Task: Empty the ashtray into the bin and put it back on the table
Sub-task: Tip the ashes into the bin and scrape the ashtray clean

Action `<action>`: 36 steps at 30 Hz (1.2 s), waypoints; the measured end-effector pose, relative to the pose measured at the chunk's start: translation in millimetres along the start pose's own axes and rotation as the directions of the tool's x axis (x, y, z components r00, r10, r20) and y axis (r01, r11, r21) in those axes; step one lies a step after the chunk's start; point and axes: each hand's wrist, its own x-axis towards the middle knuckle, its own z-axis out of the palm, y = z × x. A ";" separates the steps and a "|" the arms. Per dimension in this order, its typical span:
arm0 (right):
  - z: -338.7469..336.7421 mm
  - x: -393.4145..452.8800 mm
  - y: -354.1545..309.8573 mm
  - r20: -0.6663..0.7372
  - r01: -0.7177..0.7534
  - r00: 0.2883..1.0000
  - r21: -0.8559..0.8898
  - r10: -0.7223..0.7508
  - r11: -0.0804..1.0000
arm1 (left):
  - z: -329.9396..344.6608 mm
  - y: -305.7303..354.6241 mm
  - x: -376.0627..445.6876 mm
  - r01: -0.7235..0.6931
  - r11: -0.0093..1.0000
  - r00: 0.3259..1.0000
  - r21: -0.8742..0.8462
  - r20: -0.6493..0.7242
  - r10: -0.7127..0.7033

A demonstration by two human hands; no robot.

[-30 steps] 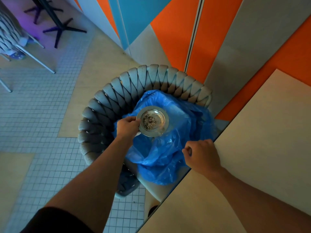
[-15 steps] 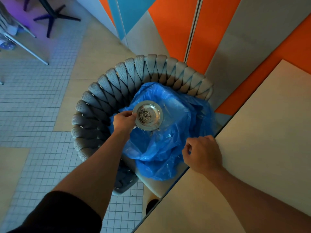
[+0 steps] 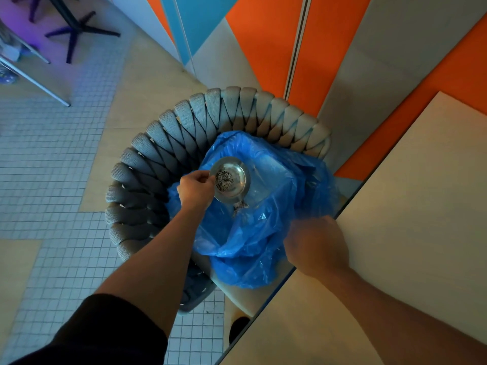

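Observation:
My left hand (image 3: 196, 189) pinches the rim of a round metal ashtray (image 3: 233, 179) and holds it tilted over the open blue bin bag (image 3: 253, 233). Grey ash lies in the dish, and a clump of ash (image 3: 240, 206) drops from its lower edge into the bag. My right hand (image 3: 316, 246) is blurred at the bag's near right edge, next to the beige table (image 3: 395, 233); whether it grips the plastic is unclear. The bag rests on the seat of a woven grey chair (image 3: 163, 143).
The chair stands between the table edge and an orange, grey and blue panelled wall (image 3: 329, 48). White tiled floor (image 3: 52, 180) spreads to the left. A black table base (image 3: 76, 27) and metal chair legs (image 3: 34, 80) stand at the top left.
The ashtray has tipped further over the bag and ash has begun to fall from it. My right hand has shifted slightly at the bag's edge and is now blurred.

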 end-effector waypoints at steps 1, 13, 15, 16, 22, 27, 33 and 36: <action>-0.2 0.1 -0.2 0.000 -0.001 1.000 -0.001 0.001 1.000 | -0.4 0.8 -0.3 -0.018 1.000 1.000 0.022 -0.001 0.018; -0.8 0.4 -1.7 -0.009 -0.006 1.000 0.006 0.006 1.000 | 0.3 -0.7 -3.3 -0.280 0.935 0.959 0.219 0.025 0.282; -0.8 -0.1 -1.4 -0.006 -0.010 1.000 0.008 0.010 1.000 | 1.3 -0.3 -4.3 -0.297 0.928 0.954 0.227 0.019 0.300; -0.7 -0.4 -1.3 -0.007 -0.011 1.000 0.007 0.011 1.000 | 1.7 0.1 -4.7 -0.300 0.926 0.952 0.228 0.016 0.305; 0.2 0.1 -0.9 -0.017 -0.015 1.000 0.009 0.015 1.000 | 1.9 0.4 -6.2 -0.344 0.905 0.936 0.252 0.014 0.352; -0.2 -0.4 -1.0 -0.025 -0.008 1.000 0.002 0.008 1.000 | 3.0 0.8 -7.3 -0.382 0.883 0.919 0.273 0.010 0.395; -0.5 -0.5 -1.0 -0.039 -0.002 0.999 0.002 0.003 1.000 | 2.5 0.0 -10.1 -0.454 0.833 0.886 0.316 0.054 0.462; -0.1 -0.1 -0.6 -0.032 -0.001 1.000 0.003 0.001 1.000 | 1.5 0.2 -11.0 -0.482 0.810 0.868 0.334 0.059 0.493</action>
